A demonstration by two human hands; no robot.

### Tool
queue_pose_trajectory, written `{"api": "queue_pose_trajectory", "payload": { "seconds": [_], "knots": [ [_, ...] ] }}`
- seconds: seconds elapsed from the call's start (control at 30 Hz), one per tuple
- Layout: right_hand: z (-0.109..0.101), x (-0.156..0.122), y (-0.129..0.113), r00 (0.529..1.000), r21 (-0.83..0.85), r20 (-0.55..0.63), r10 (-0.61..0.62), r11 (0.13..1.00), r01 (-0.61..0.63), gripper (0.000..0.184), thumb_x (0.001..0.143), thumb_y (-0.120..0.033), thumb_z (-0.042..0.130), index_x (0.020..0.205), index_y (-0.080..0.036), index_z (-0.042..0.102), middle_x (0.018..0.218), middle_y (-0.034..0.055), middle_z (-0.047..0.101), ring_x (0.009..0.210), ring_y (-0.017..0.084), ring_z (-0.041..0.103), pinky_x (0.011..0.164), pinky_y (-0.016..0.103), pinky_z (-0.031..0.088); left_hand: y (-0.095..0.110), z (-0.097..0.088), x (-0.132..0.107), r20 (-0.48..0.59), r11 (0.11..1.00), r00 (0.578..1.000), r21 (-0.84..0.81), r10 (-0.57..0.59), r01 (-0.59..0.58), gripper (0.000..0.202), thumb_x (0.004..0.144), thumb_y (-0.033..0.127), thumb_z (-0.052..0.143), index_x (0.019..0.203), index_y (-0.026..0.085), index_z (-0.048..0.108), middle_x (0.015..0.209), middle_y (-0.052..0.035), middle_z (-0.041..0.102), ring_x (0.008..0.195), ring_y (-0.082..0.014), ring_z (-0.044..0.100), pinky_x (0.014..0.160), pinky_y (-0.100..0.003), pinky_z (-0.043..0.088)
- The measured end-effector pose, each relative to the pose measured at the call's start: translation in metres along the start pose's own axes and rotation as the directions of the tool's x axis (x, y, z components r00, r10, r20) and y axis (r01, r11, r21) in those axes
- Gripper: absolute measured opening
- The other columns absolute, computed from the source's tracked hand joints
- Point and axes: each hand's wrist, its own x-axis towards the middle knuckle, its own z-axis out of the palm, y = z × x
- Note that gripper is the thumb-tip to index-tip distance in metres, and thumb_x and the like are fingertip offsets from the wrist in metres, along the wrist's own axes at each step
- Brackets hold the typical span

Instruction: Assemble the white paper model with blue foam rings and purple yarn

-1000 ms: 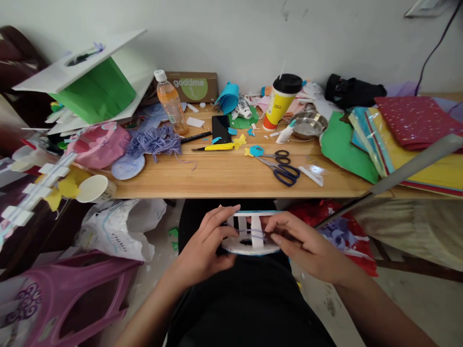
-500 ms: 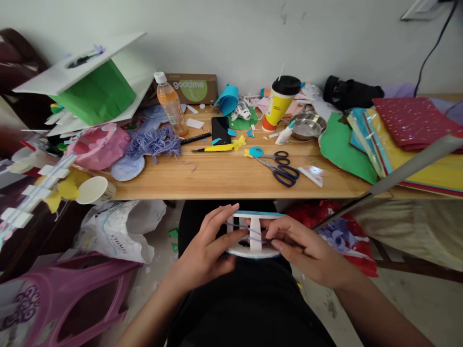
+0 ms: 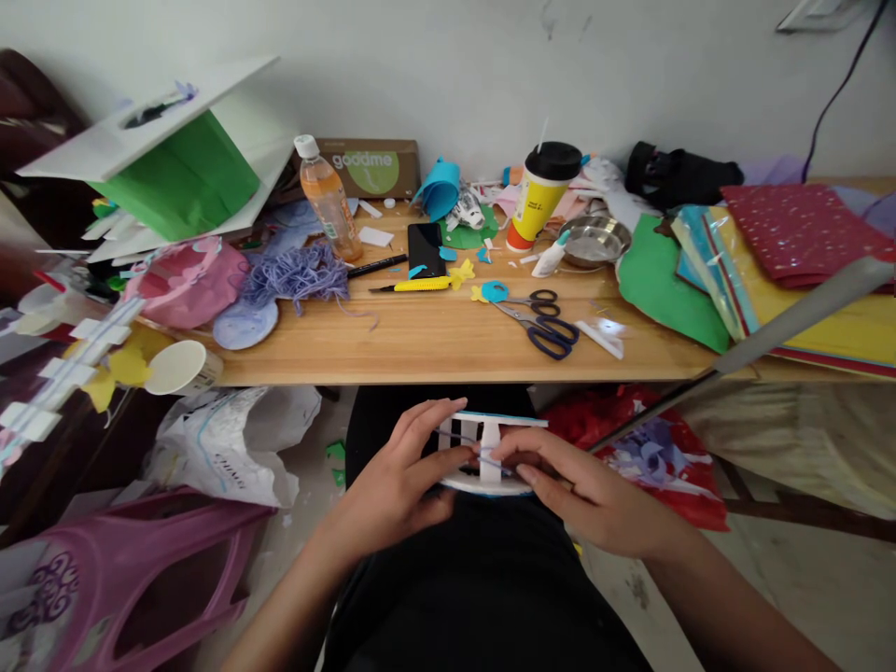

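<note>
Head view: both hands are working over the lap, just below the front edge of the counter. The left hand is gripping a small paper frame, made of two white discs w/ blue rims joined by upright white strips. Its fingers are lying across the top and left side, thumb prob. underneath. The right hand is pinching at the front strips, fingertips closing on a thin purple yarn strand running across the uprights.

The frame is looking very light and flimsy: thin card or foam, strips prob. glued on, so squeezing the middle is risking a buckle. Safest hold, by my judgement, is at the disc rims, top & bottom, not the strips. The yarn is looking soft and limp, needing steady tension.

On the counter, well apart from the hands, are lying scissors, a purple yarn heap, a yellow knife and an orange drink bottle.
</note>
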Motion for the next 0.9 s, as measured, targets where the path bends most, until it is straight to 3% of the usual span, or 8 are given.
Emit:
{"api": "queue_pose_trajectory", "payload": {
  "seconds": [0.2, 0.37, 0.53, 0.67, 0.77, 0.9],
  "knots": [
    [0.002, -0.001, 0.001, 1.0, 0.117, 0.011, 0.027, 0.993, -0.028, 0.034, 0.102, -0.034, 0.049, 0.136, -0.031, 0.051, 0.138, 0.0087, 0.058, 0.124, 0.021, 0.061, 0.101, 0.036, 0.053, -0.003, 0.0, 0.0, -0.003, 0.999, 1.0, -0.033, 0.0, 0.0, 0.051, 0.083, 0.005, 0.059, 0.133, 0.017, 0.057, 0.159, -0.0181, 0.034, 0.146, -0.0337, 0.036, 0.113, -0.054, 0.043],
    [0.003, -0.002, 0.003, 1.0, 0.141, 0.003, 0.007, 0.99, -0.007, 0.044, 0.1, -0.04, 0.053, 0.142, -0.03, 0.046, 0.147, 0.0121, 0.052, 0.131, 0.025, 0.057, 0.107, 0.043, 0.05, -0.007, 0.004, -0.002, -0.039, 0.999, 0.999, -0.046, 0.015, -0.017, 0.063, 0.086, 0.011, 0.063, 0.146, 0.019, 0.046, 0.158, -0.0188, 0.039, 0.144, -0.0335, 0.039, 0.111, -0.056, 0.046],
    [0.003, -0.005, -0.002, 0.999, -0.046, -0.032, 0.014, 0.999, -0.015, 0.046, 0.099, -0.036, 0.056, 0.143, -0.03, 0.045, 0.143, 0.0119, 0.056, 0.129, 0.027, 0.059, 0.106, 0.046, 0.052, -0.008, 0.002, -0.005, -0.04, 0.999, 0.999, -0.036, 0.009, -0.01, 0.069, 0.085, 0.008, 0.063, 0.149, 0.02, 0.043, 0.156, -0.0174, 0.041, 0.143, -0.0319, 0.039, 0.111, -0.055, 0.045],
    [0.004, -0.008, -0.008, 0.987, -0.227, -0.159, 0.007, 0.973, -0.043, 0.044, 0.101, -0.031, 0.051, 0.143, -0.029, 0.041, 0.142, 0.0108, 0.058, 0.13, 0.025, 0.058, 0.108, 0.045, 0.05, -0.007, -0.001, -0.008, -0.064, 0.999, 0.998, 0.027, -0.026, 0.028, 0.069, 0.084, 0.004, 0.062, 0.149, 0.022, 0.045, 0.156, -0.0147, 0.038, 0.142, -0.0308, 0.038, 0.113, -0.053, 0.042],
    [0.004, -0.009, -0.011, 0.966, -0.403, -0.253, -0.063, 0.914, -0.046, 0.037, 0.102, -0.027, 0.047, 0.139, -0.031, 0.044, 0.138, 0.0075, 0.061, 0.128, 0.022, 0.06, 0.107, 0.042, 0.051, -0.007, -0.001, -0.009, -0.071, 0.998, 0.997, 0.056, -0.022, 0.026, 0.067, 0.085, 0.005, 0.062, 0.147, 0.024, 0.047, 0.156, -0.0138, 0.036, 0.142, -0.0314, 0.037, 0.113, -0.053, 0.042],
    [0.003, -0.007, -0.013, 0.939, -0.551, -0.282, -0.198, 0.835, 0.01, 0.034, 0.101, -0.019, 0.045, 0.133, -0.029, 0.049, 0.129, 0.0058, 0.065, 0.119, 0.019, 0.064, 0.101, 0.035, 0.054, -0.006, -0.002, -0.009, -0.054, 0.998, 0.998, 0.063, -0.012, 0.015, 0.067, 0.084, 0.005, 0.062, 0.147, 0.023, 0.048, 0.157, -0.0139, 0.033, 0.143, -0.0332, 0.034, 0.114, -0.055, 0.04]
  ]
}}
